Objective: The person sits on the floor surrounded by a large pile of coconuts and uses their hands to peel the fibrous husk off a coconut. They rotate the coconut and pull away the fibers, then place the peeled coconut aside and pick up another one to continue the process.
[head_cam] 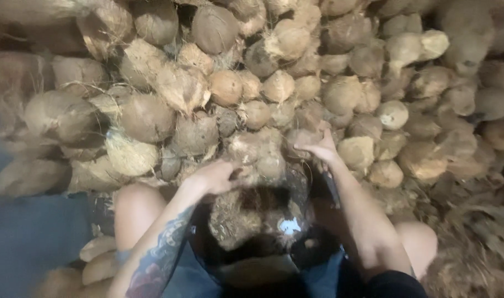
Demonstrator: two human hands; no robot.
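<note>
A big heap of brown husked coconuts (274, 83) fills the view ahead of me. My right hand (320, 148) reaches forward with its fingers closing on one coconut (301, 137) at the near edge of the heap. My left hand (216, 176) rests on a fibrous coconut (257, 160) just above a dark basin. The basin (318, 248) sits between my knees and holds husk fibre and coconut pieces (243, 218).
My bare knees (135, 204) flank the basin. Loose husk pieces (97, 256) lie at the lower left. Fibre litter (467, 259) covers the ground at the lower right. A dark blurred area (25, 237) is on the left.
</note>
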